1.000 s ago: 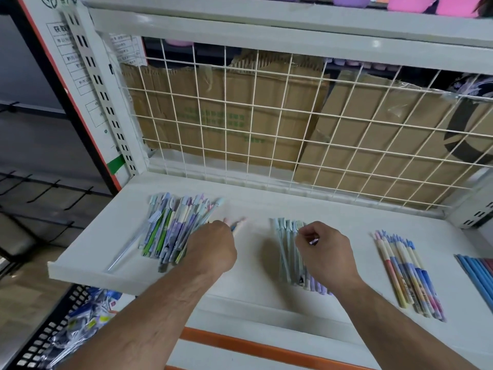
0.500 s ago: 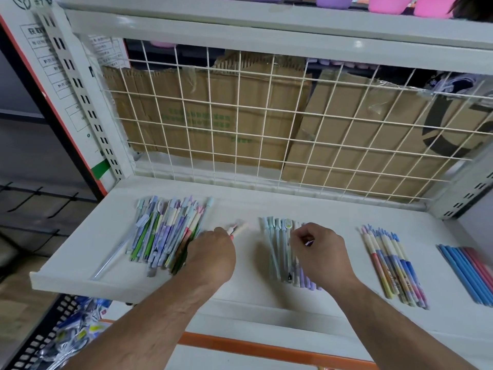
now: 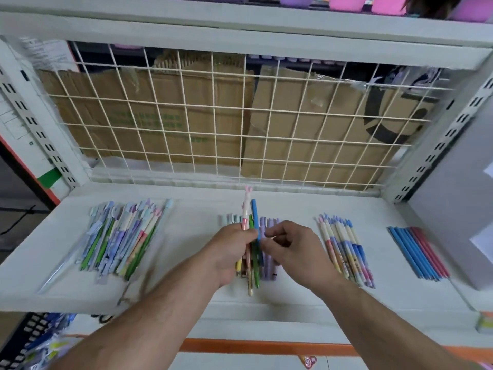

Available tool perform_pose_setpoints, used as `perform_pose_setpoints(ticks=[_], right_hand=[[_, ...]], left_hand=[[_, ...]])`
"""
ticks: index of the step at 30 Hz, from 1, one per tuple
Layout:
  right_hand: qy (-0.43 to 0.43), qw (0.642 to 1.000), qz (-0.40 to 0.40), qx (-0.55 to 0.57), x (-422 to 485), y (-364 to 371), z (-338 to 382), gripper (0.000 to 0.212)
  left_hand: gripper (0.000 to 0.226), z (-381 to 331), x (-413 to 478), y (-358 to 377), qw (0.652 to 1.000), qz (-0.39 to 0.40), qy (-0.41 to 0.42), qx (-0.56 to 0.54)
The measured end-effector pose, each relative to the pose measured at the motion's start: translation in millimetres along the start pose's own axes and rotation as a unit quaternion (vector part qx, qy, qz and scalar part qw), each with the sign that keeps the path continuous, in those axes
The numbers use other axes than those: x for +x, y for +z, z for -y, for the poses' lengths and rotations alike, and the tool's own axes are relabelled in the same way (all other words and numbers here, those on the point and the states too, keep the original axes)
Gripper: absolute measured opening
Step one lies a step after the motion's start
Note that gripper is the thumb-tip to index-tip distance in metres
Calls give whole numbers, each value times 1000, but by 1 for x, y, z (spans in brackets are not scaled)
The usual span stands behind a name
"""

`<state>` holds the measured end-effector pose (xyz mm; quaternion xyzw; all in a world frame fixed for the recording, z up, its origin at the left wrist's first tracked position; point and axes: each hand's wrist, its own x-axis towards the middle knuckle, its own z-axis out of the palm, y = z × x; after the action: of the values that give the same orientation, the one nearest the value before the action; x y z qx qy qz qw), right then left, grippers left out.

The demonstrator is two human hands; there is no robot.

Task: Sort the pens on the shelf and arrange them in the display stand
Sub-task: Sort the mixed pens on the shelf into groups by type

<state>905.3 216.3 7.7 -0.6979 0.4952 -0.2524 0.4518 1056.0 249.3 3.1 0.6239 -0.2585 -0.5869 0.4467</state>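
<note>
I see my left hand gripping a small bunch of pens over the middle pile on the shelf, my right hand curled right beside them, though whether it pinches one I cannot tell.

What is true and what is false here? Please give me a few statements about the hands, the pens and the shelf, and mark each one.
1. The left hand grips a bunch of pens above the shelf. True.
2. The right hand holds the blue pens at the far right. False: those pens lie on the shelf, apart from both hands; the right hand is beside the bunch.
3. A wire grid stands behind the shelf, with cardboard behind it. True.
4. The mixed pile lies at the right end of the shelf. False: it lies at the left end.
</note>
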Motion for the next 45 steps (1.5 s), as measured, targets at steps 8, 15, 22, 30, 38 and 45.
perform_pose_setpoints(ticks=[8,15,22,30,38,45], right_hand=[[51,998,-31,-4,-12,-61,-38,19],[84,991,-101,-38,-21,-127,-85,15],[135,965,-175,-141,-18,-191,-131,17],[175,930,-183,-266,-9,-234,-164,21],[118,947,-187,-233,-7,-236,-163,8],[52,999,-6,2,-16,-215,-135,18]], left_hand=[[15,4,5,88,998,50,-13,21],[13,9,16,161,997,71,-23,8],[8,6,24,214,996,73,-53,6],[12,12,43,245,992,83,-85,-34],[11,11,48,256,993,79,-60,-56],[10,11,48,257,996,72,-41,-35]])
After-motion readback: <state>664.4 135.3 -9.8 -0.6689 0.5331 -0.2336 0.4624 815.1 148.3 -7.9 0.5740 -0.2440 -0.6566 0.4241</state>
